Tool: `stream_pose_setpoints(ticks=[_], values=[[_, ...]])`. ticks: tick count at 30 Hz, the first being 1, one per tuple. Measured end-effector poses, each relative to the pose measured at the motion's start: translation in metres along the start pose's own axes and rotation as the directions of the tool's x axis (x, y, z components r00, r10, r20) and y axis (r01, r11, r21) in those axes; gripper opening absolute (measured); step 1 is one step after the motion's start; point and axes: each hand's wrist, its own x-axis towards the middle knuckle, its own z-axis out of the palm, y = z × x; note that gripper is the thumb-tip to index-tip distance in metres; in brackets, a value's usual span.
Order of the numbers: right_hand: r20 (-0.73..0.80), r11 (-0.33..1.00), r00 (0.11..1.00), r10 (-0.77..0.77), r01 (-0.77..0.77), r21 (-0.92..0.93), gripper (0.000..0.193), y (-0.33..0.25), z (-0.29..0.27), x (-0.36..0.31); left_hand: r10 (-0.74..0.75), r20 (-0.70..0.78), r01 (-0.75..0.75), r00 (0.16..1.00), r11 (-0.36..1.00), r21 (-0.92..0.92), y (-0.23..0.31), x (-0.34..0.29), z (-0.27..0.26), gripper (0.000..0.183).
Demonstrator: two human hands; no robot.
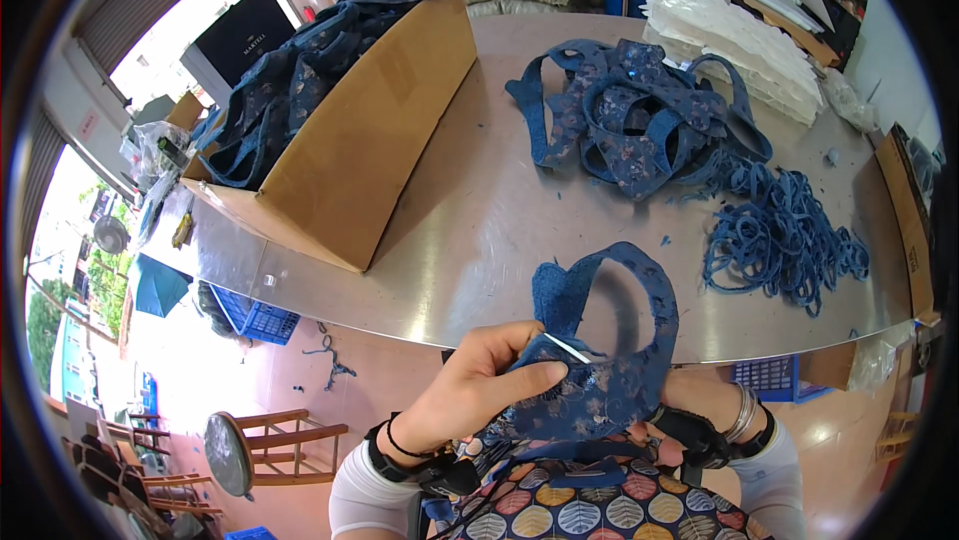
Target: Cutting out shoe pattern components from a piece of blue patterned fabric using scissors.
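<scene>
A looped piece of blue flower-patterned cloth (599,400) hangs at the near table edge, its loop standing up over the metal top. My left hand (489,380) is closed on its left side, thumb on top and fingers folded behind. Beside that thumb a thin, pale, pointed strip (566,347) lies across the cloth; whether it is a blade or another tool I cannot tell. My right hand (689,395) is at the cloth's lower right, mostly behind it, so its fingers are largely hidden.
On the metal table (489,220) stand a cardboard box (370,140) full of similar blue cloth, a heap of looped pieces (649,120), a tangle of blue strips (779,240) and stacked white sheets (734,45). A wooden stool (230,455) and blue crate (255,315) are on the floor.
</scene>
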Motion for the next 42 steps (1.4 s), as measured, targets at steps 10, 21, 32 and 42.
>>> stream_pose_setpoints(ticks=[10,21,32,42], values=[[0.054,0.985,0.989,-0.136,0.141,-0.099,0.02,0.013,-0.003,0.002,-0.031,0.028,0.029,0.999,0.996,0.084,0.004,0.0,0.0,0.012],[0.025,0.964,0.997,-0.077,0.068,0.257,0.062,0.009,-0.003,-0.001,-0.145,0.088,0.14,0.985,0.988,0.065,0.015,0.001,-0.005,0.014],[0.093,0.946,0.995,-0.04,0.007,0.324,0.078,0.008,-0.004,0.003,-0.219,0.267,0.17,0.939,0.966,0.195,0.026,0.008,-0.023,0.016],[0.046,0.921,0.966,0.253,-0.255,0.294,0.064,0.004,-0.004,-0.005,-0.224,0.151,0.171,0.963,0.938,0.3,0.029,0.014,-0.041,0.011]])
